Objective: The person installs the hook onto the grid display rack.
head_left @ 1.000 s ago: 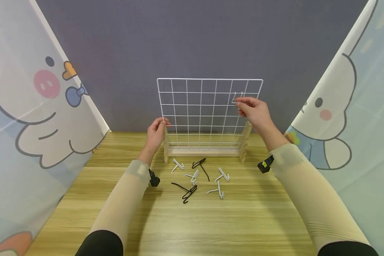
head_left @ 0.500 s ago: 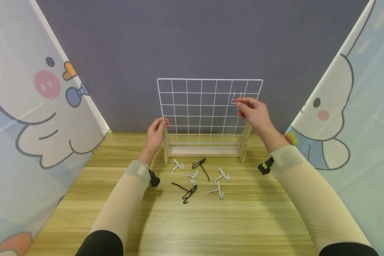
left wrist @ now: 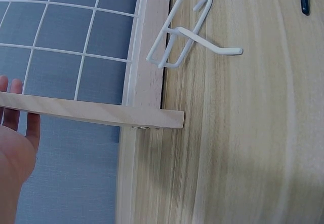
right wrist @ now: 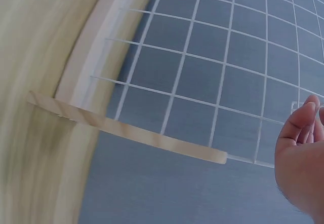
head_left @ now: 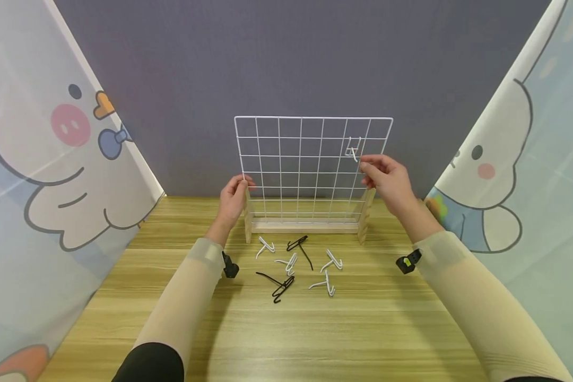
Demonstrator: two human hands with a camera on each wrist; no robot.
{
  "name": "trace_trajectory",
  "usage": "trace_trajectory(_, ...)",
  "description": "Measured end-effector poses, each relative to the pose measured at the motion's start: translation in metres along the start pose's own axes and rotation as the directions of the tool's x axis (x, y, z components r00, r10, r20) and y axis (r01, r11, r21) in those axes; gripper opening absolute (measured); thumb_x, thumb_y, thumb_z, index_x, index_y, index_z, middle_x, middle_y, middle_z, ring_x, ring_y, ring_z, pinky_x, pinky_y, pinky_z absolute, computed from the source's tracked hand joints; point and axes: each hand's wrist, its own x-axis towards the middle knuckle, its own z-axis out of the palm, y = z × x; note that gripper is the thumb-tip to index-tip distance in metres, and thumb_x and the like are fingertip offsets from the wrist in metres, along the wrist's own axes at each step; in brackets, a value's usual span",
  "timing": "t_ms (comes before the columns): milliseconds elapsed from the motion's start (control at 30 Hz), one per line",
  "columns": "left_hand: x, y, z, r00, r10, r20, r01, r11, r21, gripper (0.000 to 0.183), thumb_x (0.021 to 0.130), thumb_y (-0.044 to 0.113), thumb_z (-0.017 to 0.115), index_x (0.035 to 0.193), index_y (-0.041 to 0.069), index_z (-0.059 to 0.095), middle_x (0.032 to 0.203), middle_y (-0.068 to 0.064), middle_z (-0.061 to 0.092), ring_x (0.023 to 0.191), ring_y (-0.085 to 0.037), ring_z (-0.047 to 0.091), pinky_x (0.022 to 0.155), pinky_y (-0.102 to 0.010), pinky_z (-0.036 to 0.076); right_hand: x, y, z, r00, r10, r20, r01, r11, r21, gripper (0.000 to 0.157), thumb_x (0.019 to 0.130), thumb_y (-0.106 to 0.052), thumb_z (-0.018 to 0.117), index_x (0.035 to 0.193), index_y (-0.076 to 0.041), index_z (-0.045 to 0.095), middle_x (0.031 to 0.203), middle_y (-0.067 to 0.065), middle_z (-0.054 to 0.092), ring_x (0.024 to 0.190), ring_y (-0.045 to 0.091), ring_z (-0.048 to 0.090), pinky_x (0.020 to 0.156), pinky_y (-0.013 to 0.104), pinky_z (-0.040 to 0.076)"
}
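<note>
Head view, right of centre: the fingers of the right hand (head_left: 388, 179) are loosely bent, thumb and forefinger almost meeting, and they seem to have hold of nothing. Just off their tips, toward the upper middle right, hangs a white hook (head_left: 354, 155), its two bent ends over a cross wire of the white wire grid (head_left: 300, 156) and its prong pointing down toward the fingertips. At centre left, the fingers of the left hand (head_left: 232, 199) are curled behind the left wooden upright (left wrist: 91, 111) with the thumb in front, gripping the stand, apparently to steady it. Lower in the picture, loose on the bench (head_left: 286, 339) in front of the stand, lie two black hooks (head_left: 283, 286) and four white ones (head_left: 327, 284). The step in hand looks like seating this one hook on the grid, and it appears all but done. What the next move calls for, I judge, is drawing the right hand away without snagging the prong, leaving the left grip in place; hanging another hook would need it turned so that both bent ends face the wire.
</note>
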Motion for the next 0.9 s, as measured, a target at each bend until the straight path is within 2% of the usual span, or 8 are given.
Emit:
trace_trajectory(33,0.000,0.000,0.000,1.000,0.000,0.000,0.000,1.000,-0.002,0.028,0.114,0.009,0.052,0.125,-0.012,0.067,0.108,-0.016,0.077,0.095,-0.008,0.075,0.099,-0.029,0.056,-0.002,0.003,-0.001,1.000,0.003,0.005,-0.003,1.000,-0.005,0.035,0.109,-0.027,0.070,0.136,-0.004,0.070,0.095,-0.008,0.071,0.078,0.010,0.068,0.072,0.024,0.059)
trace_trajectory(233,0.000,0.001,-0.001,1.000,-0.005,-0.002,0.005,1.000,0.012,0.027,0.114,0.010,0.053,0.125,-0.010,0.068,0.104,-0.008,0.078,0.110,-0.037,0.073,0.097,-0.032,0.055,-0.020,0.021,-0.003,0.997,0.025,0.079,-0.023,1.000,-0.019,0.034,0.110,-0.026,0.070,0.133,-0.003,0.068,0.094,-0.010,0.071,0.080,0.012,0.069,0.071,0.021,0.058)
trace_trajectory(267,0.000,0.001,-0.001,1.000,-0.006,-0.002,0.006,1.000,0.012,0.027,0.114,0.010,0.053,0.125,-0.010,0.068,0.103,-0.006,0.078,0.110,-0.037,0.073,0.096,-0.030,0.054,-0.024,0.024,-0.003,0.995,0.029,0.094,-0.027,0.999,-0.021,0.033,0.110,-0.026,0.070,0.133,-0.003,0.068,0.094,-0.010,0.072,0.080,0.013,0.070,0.071,0.021,0.058)
trace_trajectory(367,0.000,0.001,-0.001,1.000,-0.002,0.003,0.002,1.000,0.008,0.028,0.114,0.010,0.052,0.126,-0.012,0.066,0.098,0.009,0.075,0.112,-0.041,0.072,0.102,-0.036,0.055,-0.034,0.035,0.000,0.989,0.054,0.135,-0.049,0.998,-0.046,0.033,0.111,-0.024,0.068,0.134,-0.001,0.066,0.096,-0.012,0.072,0.080,0.010,0.069,0.072,0.021,0.058)
trace_trajectory(467,0.000,0.001,-0.001,1.000,0.000,0.007,0.000,1.000,0.007,0.031,0.115,0.010,0.051,0.128,-0.015,0.063,0.097,0.012,0.075,0.112,-0.040,0.072,0.104,-0.037,0.055,-0.044,0.049,0.003,0.981,0.084,0.173,-0.076,0.996,-0.055,0.035,0.111,-0.022,0.068,0.135,0.003,0.064,0.096,-0.013,0.074,0.080,0.008,0.069,0.072,0.021,0.059)
trace_trajectory(633,0.000,0.001,0.000,1.000,-0.007,0.010,0.007,1.000,0.016,0.031,0.115,0.010,0.051,0.129,-0.015,0.063,0.101,0.003,0.077,0.109,-0.032,0.073,0.104,-0.037,0.054,-0.062,0.076,0.008,0.965,0.126,0.229,-0.110,0.990,-0.083,0.033,0.110,-0.015,0.067,0.134,0.007,0.065,0.093,-0.012,0.074,0.078,0.008,0.067,0.069,0.022,0.058)
trace_trajectory(767,0.001,0.000,0.000,1.000,0.001,0.005,-0.001,1.000,0.022,0.030,0.115,0.009,0.051,0.127,-0.015,0.064,0.110,-0.018,0.077,0.108,-0.032,0.074,0.107,-0.041,0.055,-0.076,0.093,0.009,0.944,0.154,0.292,-0.119,0.984,-0.134,0.037,0.109,-0.013,0.067,0.136,0.012,0.063,0.093,-0.007,0.072,0.078,0.010,0.066,0.068,0.025,0.057)
trace_trajectory(900,0.002,-0.002,0.000,1.000,0.005,0.003,-0.005,1.000,0.029,0.031,0.115,0.011,0.052,0.127,-0.014,0.065,0.115,-0.027,0.075,0.107,-0.029,0.076,0.097,-0.032,0.055,-0.084,0.107,0.007,0.924,0.185,0.336,-0.123,0.972,-0.198,0.041,0.108,-0.014,0.070,0.137,0.013,0.062,0.095,0.001,0.071,0.081,0.015,0.069,0.070,0.029,0.059)
